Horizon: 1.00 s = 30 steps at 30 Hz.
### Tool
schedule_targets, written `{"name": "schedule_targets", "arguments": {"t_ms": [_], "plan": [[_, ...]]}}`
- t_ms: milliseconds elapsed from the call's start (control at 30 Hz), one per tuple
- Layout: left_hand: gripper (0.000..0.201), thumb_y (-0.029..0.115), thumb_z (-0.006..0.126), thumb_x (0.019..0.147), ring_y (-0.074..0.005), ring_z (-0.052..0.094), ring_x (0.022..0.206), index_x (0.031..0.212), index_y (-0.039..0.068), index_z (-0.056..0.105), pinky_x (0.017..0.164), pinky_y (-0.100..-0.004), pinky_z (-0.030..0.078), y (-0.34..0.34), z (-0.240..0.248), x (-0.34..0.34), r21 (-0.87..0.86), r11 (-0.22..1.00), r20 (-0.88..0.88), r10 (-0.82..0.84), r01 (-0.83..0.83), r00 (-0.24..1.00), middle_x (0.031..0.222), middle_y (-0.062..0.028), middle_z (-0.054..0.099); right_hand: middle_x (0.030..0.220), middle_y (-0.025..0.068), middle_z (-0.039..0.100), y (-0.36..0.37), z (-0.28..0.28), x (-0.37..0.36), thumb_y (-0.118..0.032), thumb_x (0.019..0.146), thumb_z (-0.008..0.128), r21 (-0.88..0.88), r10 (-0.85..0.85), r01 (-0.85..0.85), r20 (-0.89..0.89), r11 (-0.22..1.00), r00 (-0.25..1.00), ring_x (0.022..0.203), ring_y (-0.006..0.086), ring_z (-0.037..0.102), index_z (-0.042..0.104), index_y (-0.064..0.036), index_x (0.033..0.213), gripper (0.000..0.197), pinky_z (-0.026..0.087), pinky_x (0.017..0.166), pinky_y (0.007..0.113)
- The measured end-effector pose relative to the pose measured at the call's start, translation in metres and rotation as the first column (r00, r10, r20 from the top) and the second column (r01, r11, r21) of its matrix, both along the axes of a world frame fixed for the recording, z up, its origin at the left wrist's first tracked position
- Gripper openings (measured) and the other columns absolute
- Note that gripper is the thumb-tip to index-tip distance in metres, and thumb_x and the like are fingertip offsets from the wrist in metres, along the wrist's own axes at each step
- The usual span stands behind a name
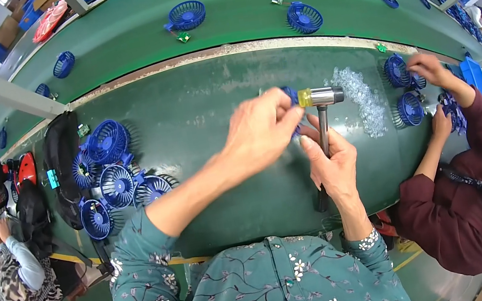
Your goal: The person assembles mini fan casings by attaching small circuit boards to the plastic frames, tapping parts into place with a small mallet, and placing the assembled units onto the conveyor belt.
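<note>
My left hand reaches to the middle of the table, fingers closed in a pinch on a blue plastic fan part, mostly hidden behind them. Beside it is a hammer with a metal head and a yellow face turned toward my left fingertips. My right hand is closed around the hammer's shaft, thumb toward the left. The black grip shows below that hand. Whether the right fingertips also touch the fan part is hard to see.
Blue fan housings are grouped at left, beside a black bag. Small clear plastic pieces lie right of the hammer. Beyond the table edge, a green conveyor carries fan parts. At right, a co-worker's hands handle blue parts; another person sits left.
</note>
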<state>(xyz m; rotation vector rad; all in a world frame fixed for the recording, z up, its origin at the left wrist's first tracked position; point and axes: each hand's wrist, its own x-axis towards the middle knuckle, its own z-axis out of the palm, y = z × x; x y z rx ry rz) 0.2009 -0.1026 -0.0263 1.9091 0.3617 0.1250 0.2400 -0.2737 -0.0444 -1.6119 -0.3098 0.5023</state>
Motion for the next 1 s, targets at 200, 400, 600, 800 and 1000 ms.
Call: {"name": "schedule_targets", "arguments": {"t_ms": [200, 400, 600, 800, 1000], "plan": [[0.023, 0.016, 0.059, 0.097, -0.0141, 0.065, 0.080, 0.112, -0.002, 0.060, 0.067, -0.0276, 0.056, -0.012, -0.003, -0.049, -0.691, 0.721, -0.005, -0.076, 0.051, 0.997, 0.103, -0.0115, 0.068, 0.069, -0.0024, 0.059, -0.009, 0.004, 0.004, -0.019, 0.094, 0.066, -0.100, 0.158, -0.174, -0.150, 0.980, 0.976, 0.050, 0.0015, 0.048, 0.065, 0.0017, 0.114, 0.029, 0.035, 0.042, 0.020], [0.045, 0.019, 0.058, 0.097, -0.0185, 0.065, 0.069, 0.133, -0.004, 0.042, 0.052, -0.0286, 0.056, 0.014, -0.018, -0.089, -0.597, 0.786, -0.015, 0.188, -0.160, 0.982, 0.109, -0.0209, 0.065, 0.062, -0.0022, 0.050, -0.011, 0.008, 0.017, -0.024, 0.098, 0.061, -0.009, 0.141, -0.149, -0.262, 0.989, 0.955, 0.036, 0.0037, 0.036, 0.064, 0.0019, 0.102, 0.027, 0.027, 0.032, 0.022], [0.067, 0.034, 0.059, 0.098, -0.0209, 0.065, 0.065, 0.139, -0.008, 0.027, 0.048, -0.0309, 0.056, 0.001, -0.022, -0.096, -0.792, 0.602, -0.161, -0.053, -0.097, 0.986, 0.106, -0.0224, 0.060, 0.059, -0.0037, 0.051, 0.005, 0.018, 0.022, -0.032, 0.096, 0.064, 0.013, 0.256, -0.262, -0.260, 0.965, 0.931, 0.039, 0.0022, 0.039, 0.064, 0.0003, 0.091, 0.033, 0.028, 0.034, 0.021], [0.041, 0.028, 0.050, 0.102, -0.0219, 0.068, 0.068, 0.130, 0.000, 0.041, 0.050, -0.0319, 0.059, -0.012, -0.022, -0.092, -0.923, 0.383, -0.062, -0.053, -0.037, 0.997, 0.107, -0.0268, 0.064, 0.058, -0.0034, 0.051, 0.021, 0.028, 0.024, -0.034, 0.095, 0.065, -0.060, 0.306, -0.322, -0.192, 0.945, 0.932, 0.041, 0.0025, 0.041, 0.067, 0.0016, 0.097, 0.036, 0.028, 0.035, 0.022], [0.031, 0.022, 0.054, 0.100, -0.0191, 0.067, 0.066, 0.123, 0.001, 0.048, 0.049, -0.0298, 0.057, -0.023, -0.022, -0.087, -0.939, 0.340, -0.051, 0.010, -0.051, 0.999, 0.101, -0.0254, 0.067, 0.060, -0.0024, 0.053, 0.030, 0.029, 0.023, -0.035, 0.094, 0.066, -0.115, 0.285, -0.300, -0.130, 0.947, 0.950, 0.047, 0.0023, 0.043, 0.068, 0.0031, 0.102, 0.039, 0.031, 0.040, 0.022]]}}
